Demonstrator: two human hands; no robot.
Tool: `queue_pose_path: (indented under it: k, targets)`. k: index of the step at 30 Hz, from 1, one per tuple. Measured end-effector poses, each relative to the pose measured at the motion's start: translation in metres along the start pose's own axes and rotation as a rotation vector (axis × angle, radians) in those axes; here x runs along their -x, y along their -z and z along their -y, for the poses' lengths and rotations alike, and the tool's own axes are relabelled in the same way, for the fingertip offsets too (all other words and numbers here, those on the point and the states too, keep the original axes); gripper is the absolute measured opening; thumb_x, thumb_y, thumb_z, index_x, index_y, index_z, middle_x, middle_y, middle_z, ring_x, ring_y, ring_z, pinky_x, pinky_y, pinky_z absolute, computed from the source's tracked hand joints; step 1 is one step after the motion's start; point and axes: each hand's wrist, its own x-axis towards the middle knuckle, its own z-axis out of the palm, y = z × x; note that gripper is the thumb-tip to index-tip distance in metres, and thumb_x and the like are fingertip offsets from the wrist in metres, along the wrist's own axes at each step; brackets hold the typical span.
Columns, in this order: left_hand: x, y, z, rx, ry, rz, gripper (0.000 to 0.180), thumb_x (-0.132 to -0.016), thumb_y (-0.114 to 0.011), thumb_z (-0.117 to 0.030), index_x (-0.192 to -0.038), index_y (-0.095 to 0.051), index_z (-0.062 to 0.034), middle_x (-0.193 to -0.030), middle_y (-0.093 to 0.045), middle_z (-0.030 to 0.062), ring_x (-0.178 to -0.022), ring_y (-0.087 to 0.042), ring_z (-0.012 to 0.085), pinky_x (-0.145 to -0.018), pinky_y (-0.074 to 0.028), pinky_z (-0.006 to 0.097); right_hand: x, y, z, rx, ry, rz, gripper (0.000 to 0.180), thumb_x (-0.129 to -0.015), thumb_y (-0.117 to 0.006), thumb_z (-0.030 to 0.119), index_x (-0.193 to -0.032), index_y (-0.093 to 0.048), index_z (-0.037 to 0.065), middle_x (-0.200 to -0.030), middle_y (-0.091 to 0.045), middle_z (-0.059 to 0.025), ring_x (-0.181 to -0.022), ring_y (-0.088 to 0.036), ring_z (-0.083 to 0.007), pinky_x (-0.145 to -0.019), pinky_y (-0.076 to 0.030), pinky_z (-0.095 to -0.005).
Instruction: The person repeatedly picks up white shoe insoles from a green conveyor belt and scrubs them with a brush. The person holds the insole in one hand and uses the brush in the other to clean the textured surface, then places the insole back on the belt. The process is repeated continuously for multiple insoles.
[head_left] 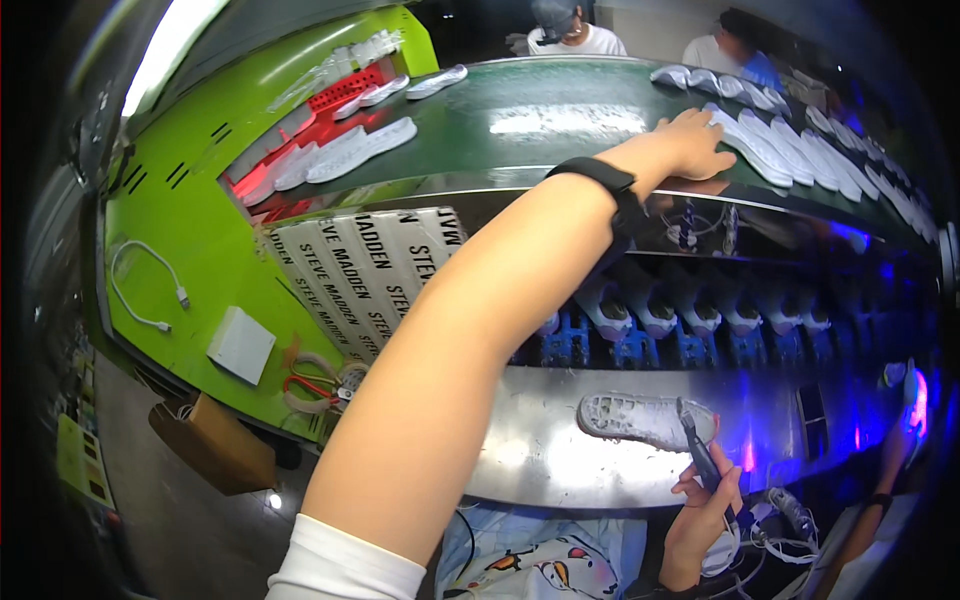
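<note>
Green conveyor belting [560,110] runs across the top of a factory line, carrying white shoe soles [770,150] in an overlapping row at right and more soles [350,155] leaving a red-lit opening in a lime-green machine housing [180,240]. Left hand [690,145], black band on the wrist, lies open and flat on the belt, fingertips touching the nearest sole of the right-hand row. Right hand [705,505] grips a dark slim tool [700,450] beside a single white sole [645,418] lying on the steel shelf [540,450] below.
</note>
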Motion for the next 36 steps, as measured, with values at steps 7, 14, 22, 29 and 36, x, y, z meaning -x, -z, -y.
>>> queue_pose_path:
  k: [7,14,22,29,36]
  targets:
    - [-0.080,-0.058,-0.026,0.013,-0.048,0.188,0.042,-0.089,-0.043,-0.037,-0.100,-0.067,-0.0036,-0.114,-0.060,0.0211,-0.107,-0.055,0.0409,-0.094,-0.042,0.043,-0.046,0.037,-0.020,0.112,-0.065,-0.045,0.025,-0.094,-0.047,0.012,-0.110,-0.059,-0.004,-0.115,-0.056,-0.0147,-0.091,-0.060,-0.0196,-0.071,-0.054,-0.0280]
    - [-0.071,-0.036,-0.031,-0.028,0.476,0.090,0.059,-0.085,-0.051,-0.041,-0.131,-0.048,-0.0037,-0.136,-0.043,0.0216,-0.128,-0.036,0.0405,-0.102,-0.030,0.055,-0.055,0.030,-0.022,0.008,-0.213,-0.016,0.030,-0.083,-0.058,-0.003,-0.113,-0.058,-0.003,-0.117,-0.058,-0.0147,-0.095,-0.061,-0.0190,-0.074,-0.053,-0.0282]
    - [-0.018,0.032,0.019,0.711,0.723,-0.105,0.030,-0.083,-0.061,-0.012,-0.098,-0.059,0.0133,-0.087,-0.066,0.0181,-0.077,-0.069,0.0263,-0.067,-0.056,0.037,-0.038,0.009,-0.025,0.074,-0.278,0.012,0.032,-0.083,-0.061,0.002,-0.114,-0.056,-0.005,-0.100,-0.063,-0.0127,-0.085,-0.062,-0.0162,-0.069,-0.052,-0.0259]
    - [0.213,0.106,-0.023,1.813,0.759,-0.244,0.039,-0.090,-0.052,-0.030,-0.111,-0.055,0.0028,-0.093,-0.066,0.0156,-0.079,-0.067,0.0219,-0.073,-0.056,0.034,-0.015,-0.016,-0.027,-0.039,-0.244,0.113,0.032,-0.080,-0.060,0.000,-0.111,-0.056,-0.005,-0.092,-0.063,-0.0122,-0.075,-0.059,-0.0173,-0.068,-0.048,-0.0297]
    - [0.474,-0.017,-0.120,2.766,1.272,-0.200,0.065,-0.094,-0.035,-0.055,-0.135,-0.042,-0.0056,-0.123,-0.056,0.0204,-0.110,-0.057,0.0364,-0.092,-0.047,0.053,0.015,-0.090,-0.033,0.399,0.044,0.773,0.023,-0.075,-0.069,0.000,-0.098,-0.068,-0.003,-0.089,-0.068,-0.0141,-0.077,-0.064,-0.0182,-0.068,-0.050,-0.0278]
